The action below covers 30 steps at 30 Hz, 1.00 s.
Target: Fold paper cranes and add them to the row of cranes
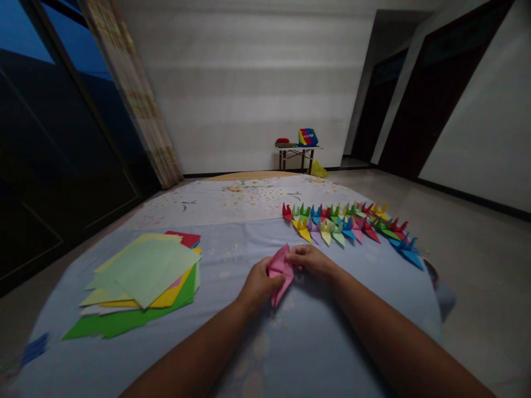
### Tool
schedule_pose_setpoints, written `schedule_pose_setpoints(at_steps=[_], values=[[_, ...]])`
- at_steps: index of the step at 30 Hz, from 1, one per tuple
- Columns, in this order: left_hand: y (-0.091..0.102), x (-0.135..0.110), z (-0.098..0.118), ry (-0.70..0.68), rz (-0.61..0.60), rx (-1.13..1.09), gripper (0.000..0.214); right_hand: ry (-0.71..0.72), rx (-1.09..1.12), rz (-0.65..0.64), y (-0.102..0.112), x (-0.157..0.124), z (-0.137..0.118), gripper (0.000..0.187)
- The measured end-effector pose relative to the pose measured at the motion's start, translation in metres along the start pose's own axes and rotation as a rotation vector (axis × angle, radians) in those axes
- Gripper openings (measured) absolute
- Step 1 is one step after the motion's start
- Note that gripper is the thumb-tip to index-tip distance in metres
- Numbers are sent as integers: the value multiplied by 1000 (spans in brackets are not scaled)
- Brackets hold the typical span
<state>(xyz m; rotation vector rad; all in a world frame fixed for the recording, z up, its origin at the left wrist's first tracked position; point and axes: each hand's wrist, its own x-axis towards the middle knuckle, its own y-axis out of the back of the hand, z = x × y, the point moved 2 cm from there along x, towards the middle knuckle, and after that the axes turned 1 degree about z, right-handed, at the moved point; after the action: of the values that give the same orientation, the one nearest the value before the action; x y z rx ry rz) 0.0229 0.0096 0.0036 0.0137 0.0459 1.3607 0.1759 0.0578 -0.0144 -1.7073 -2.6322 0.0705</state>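
Note:
A pink sheet of origami paper (281, 263), folded into a narrow diamond, is held just above the cloth in front of me. My left hand (262, 281) grips its left side, with the thumb lying across the lower part. At its upper right edge, the fingers of my right hand (309, 260) pinch the paper. Beyond my right hand stand rows of folded paper cranes (326, 228) in many colours. Left of my hands lies a loose pile of square coloured paper (155, 265), pale green on top.
The round table wears a pale blue and floral tablecloth (232, 243). A blue item (35, 349) lies at its near left edge. By the far wall, a small table (299, 148) carries a colourful box (307, 137). A curtain (136, 94) hangs at the left.

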Motion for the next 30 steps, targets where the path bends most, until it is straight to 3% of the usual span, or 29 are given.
schedule_pose_setpoints(at_steps=[8,14,20,30], values=[[-4,-8,1,1,-17,11,41,20,-1,59,-2,-6,0,34],[-4,-9,-3,14,20,20,43,13,-13,49,-3,-5,-3,35],[-3,-8,-2,59,-49,-33,46,-2,80,-53,1,-6,-3,37],[-2,-9,-1,112,-35,-20,52,22,48,2,1,-3,-3,38]])
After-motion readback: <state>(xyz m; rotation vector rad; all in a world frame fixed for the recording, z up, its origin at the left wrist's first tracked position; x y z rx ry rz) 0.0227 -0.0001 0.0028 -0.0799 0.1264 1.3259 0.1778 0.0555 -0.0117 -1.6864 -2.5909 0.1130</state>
